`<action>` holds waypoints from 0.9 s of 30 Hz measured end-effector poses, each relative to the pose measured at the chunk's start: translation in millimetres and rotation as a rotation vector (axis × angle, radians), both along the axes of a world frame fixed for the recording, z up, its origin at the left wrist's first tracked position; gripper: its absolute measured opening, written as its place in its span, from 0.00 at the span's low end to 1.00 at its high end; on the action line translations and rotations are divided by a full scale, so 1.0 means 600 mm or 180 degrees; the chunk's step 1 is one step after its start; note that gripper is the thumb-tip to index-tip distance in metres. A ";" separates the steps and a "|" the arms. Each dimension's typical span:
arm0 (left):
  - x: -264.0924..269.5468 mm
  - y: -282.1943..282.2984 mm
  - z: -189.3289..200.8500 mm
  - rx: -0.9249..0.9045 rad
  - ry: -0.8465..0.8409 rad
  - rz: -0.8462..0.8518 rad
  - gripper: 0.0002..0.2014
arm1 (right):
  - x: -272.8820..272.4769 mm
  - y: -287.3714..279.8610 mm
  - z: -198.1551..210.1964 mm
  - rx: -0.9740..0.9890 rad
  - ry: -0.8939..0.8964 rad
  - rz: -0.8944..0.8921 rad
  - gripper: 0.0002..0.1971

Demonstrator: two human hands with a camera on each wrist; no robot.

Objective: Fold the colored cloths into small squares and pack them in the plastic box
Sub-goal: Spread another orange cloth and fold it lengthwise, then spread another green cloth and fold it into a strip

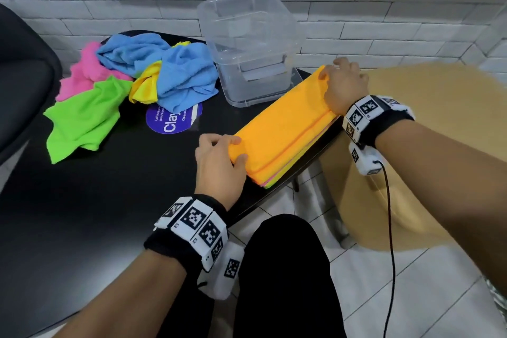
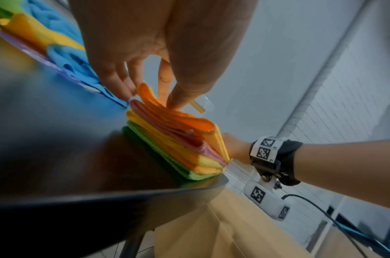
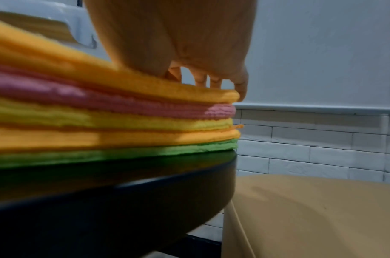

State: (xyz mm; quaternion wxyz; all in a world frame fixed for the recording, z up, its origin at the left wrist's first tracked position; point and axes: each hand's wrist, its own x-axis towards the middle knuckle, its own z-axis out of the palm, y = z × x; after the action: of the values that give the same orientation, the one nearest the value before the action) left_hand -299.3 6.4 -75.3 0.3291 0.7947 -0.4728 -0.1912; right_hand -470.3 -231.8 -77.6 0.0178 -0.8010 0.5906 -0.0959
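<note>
An orange cloth (image 1: 285,121), folded to a long strip, lies on top of a stack of folded cloths (image 2: 189,150) (pink, yellow, orange, green) at the black table's right edge (image 1: 310,156). My left hand (image 1: 238,149) pinches the strip's near end between thumb and fingers, lifting a fold (image 2: 146,92). At the far end my right hand (image 1: 326,77) rests its palm on the orange cloth, fingers (image 3: 241,87) curled over the end. The clear plastic box (image 1: 285,35) stands open behind the stack with no cloth in it. Unfolded pink, blue, yellow and green cloths (image 1: 178,74) are heaped at the back left.
A tan round seat (image 1: 428,151) stands just right of the table, below its edge. A black chair (image 1: 22,77) is at the far left. A purple round sticker (image 1: 172,121) lies on the table. My knee (image 1: 285,269) is under the near edge.
</note>
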 end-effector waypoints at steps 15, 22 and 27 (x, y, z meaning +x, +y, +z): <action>-0.048 -0.036 -0.053 0.1114 -0.1688 -0.1239 0.41 | 0.044 0.073 -0.060 0.0657 0.0420 0.0084 0.45; -0.043 -0.037 -0.042 0.1171 -0.1381 -0.1423 0.37 | 0.040 0.080 -0.051 0.0787 0.0519 0.0095 0.44; 0.031 0.000 -0.001 0.0966 -0.0862 -0.1407 0.38 | 0.020 0.091 -0.016 0.0748 0.0132 0.0130 0.45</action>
State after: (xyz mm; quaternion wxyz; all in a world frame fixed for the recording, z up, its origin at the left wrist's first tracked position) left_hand -280.7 6.4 -75.8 0.0908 0.7309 -0.6400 -0.2189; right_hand -458.5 -177.0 -87.0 0.1013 -0.8071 0.5816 -0.0091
